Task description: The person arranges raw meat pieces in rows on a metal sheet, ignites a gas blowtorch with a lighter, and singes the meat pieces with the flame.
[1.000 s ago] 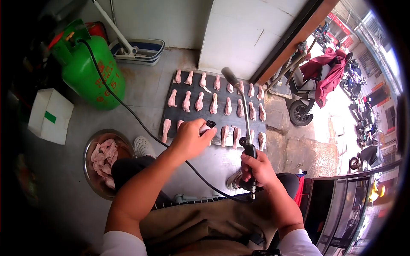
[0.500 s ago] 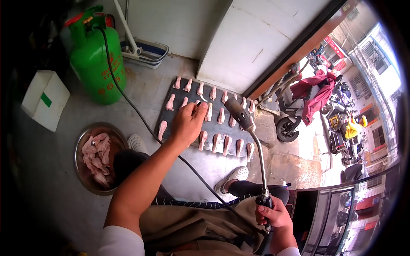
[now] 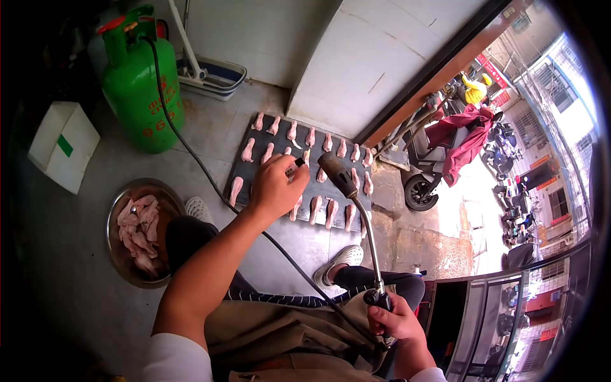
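Note:
My right hand (image 3: 400, 320) is closed round the handle of a gas torch (image 3: 374, 245), whose metal neck rises to a dark nozzle (image 3: 337, 174). My left hand (image 3: 275, 186) pinches a small black-topped lighter (image 3: 298, 163) just left of the nozzle; they look apart, and no flame shows. Beyond both hands, a dark board (image 3: 312, 190) lies on the floor with rows of pale raw drumsticks (image 3: 316, 209). My left hand covers some of them. A steel bowl (image 3: 114, 235) at left holds more raw poultry pieces (image 3: 137, 232).
A green gas cylinder (image 3: 140, 89) stands at upper left, and its black hose (image 3: 207, 172) crosses to the torch. Nearby are a white box (image 3: 63, 146) and a mop bucket (image 3: 219, 79). A parked scooter (image 3: 423, 191) is outside the doorway at right.
The lighter in my left hand is now more visible, and the hand looks closer to the nozzle. The view has shifted slightly. Outside, a yellow-clad rider has moved up toward the doorway.

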